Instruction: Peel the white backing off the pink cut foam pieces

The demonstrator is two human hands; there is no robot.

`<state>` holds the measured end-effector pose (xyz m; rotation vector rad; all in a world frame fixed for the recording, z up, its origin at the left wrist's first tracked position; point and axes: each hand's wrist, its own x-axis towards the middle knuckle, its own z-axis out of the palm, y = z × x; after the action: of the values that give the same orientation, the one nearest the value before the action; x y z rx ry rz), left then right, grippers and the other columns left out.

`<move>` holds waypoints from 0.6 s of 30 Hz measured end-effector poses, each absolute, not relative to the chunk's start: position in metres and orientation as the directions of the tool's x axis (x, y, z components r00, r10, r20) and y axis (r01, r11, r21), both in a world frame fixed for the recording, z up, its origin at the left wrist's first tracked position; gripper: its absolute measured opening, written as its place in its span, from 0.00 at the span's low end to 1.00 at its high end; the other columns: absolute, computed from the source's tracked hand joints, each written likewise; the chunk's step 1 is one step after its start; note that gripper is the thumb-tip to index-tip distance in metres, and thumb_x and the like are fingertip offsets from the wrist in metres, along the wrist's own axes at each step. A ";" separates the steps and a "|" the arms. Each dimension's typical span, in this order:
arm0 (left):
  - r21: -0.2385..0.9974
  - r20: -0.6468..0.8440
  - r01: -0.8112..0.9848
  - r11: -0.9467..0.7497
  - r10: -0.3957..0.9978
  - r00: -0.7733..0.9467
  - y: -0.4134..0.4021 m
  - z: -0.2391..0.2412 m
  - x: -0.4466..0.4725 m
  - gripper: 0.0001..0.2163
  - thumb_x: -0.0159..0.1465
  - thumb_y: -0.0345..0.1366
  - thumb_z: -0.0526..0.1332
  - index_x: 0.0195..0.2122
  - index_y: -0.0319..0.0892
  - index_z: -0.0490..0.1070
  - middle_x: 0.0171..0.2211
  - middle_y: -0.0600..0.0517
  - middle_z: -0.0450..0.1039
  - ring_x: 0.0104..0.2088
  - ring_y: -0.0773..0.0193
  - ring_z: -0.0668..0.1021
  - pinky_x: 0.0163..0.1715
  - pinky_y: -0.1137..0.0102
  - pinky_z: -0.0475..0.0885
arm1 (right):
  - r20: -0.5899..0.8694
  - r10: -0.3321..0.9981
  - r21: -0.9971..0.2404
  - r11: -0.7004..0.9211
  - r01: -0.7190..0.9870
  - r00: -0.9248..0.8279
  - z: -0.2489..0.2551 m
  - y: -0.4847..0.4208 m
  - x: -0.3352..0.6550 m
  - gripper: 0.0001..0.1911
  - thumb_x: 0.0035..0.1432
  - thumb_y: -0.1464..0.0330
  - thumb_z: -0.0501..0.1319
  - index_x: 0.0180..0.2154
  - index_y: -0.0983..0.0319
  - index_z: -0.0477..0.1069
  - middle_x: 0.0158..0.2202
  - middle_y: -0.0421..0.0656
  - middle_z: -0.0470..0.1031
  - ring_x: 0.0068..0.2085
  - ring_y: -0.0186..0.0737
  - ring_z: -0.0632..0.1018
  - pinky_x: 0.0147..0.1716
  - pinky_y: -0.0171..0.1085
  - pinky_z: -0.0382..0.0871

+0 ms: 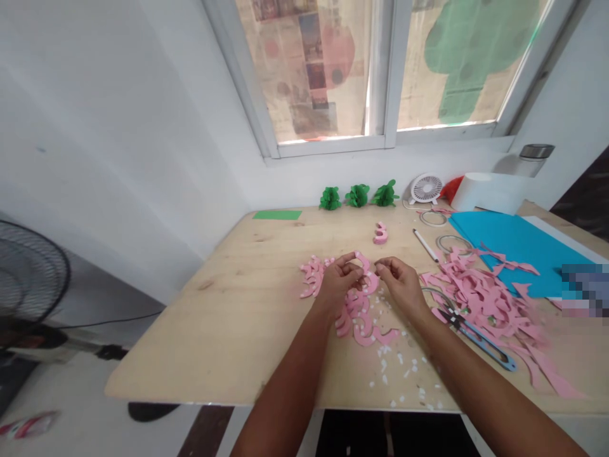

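My left hand (339,280) pinches a curved pink paper cutout (367,265) just above the wooden table (238,317). My right hand (400,280) is closed in a pinch right beside that cutout, fingertips at its right edge; what it grips is too small to name. Under and around both hands lies a heap of similar pink curved pieces (354,314). Small white paper bits (394,362) are scattered near the front edge. A finished pink folded piece (380,233) stands farther back.
Scissors (476,330) lie among pink paper scraps (490,304) at the right, by blue sheets (518,247). Three green paper ornaments (358,195), a small white fan (426,188), a white paper roll (485,192), a pen (425,245) and a green sheet (277,215) sit at the back. A floor fan (28,279) stands left.
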<state>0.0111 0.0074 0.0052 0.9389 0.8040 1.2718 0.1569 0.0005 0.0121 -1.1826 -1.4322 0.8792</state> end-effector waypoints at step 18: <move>0.747 0.567 0.434 -0.504 0.824 -0.019 -0.003 0.006 0.020 0.06 0.56 0.32 0.57 0.35 0.41 0.71 0.29 0.51 0.71 0.30 0.68 0.73 0.30 0.72 0.69 | 0.160 0.987 -0.985 0.160 0.060 0.005 0.003 0.006 0.158 0.11 0.47 0.62 0.59 0.24 0.64 0.67 0.19 0.36 0.63 0.22 0.31 0.62 0.21 0.31 0.55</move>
<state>0.0197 -0.0029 0.0062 1.9132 1.3126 1.5313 0.1578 0.0061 0.0032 -1.1362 -1.3171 1.0543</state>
